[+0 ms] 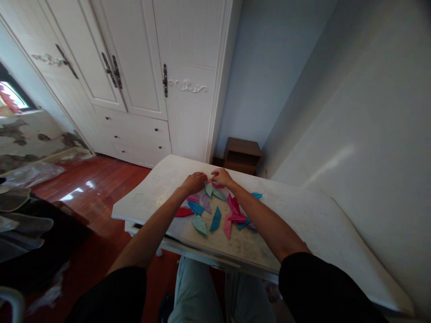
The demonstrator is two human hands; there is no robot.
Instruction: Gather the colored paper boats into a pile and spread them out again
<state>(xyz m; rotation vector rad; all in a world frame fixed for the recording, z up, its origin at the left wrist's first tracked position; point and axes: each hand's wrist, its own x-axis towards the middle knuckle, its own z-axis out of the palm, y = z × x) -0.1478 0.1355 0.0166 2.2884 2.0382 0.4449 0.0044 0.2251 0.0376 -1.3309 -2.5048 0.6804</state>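
Note:
My left hand [195,183] and my right hand [222,176] are close together above the far part of the white table, fingers pinched. Between them shows a small bit of pink folded paper [209,181], mostly hidden by the fingers. Just below the hands lie pale green folded papers [219,194]. Nearer to me are a teal folded paper [215,219], a mint one [200,225], a red one [184,212], a lilac one [206,203] and a blue one [195,207]. Magenta pieces [237,217] overlap beside my right forearm, with a light pink one [227,226] next to them.
The white table [296,202] has a curved edge and reaches the wall on the right. A drawer front [215,255] runs above my legs. A brown nightstand [242,154] and a white wardrobe [134,58] stand beyond. Dark fabric [40,233] is at the left.

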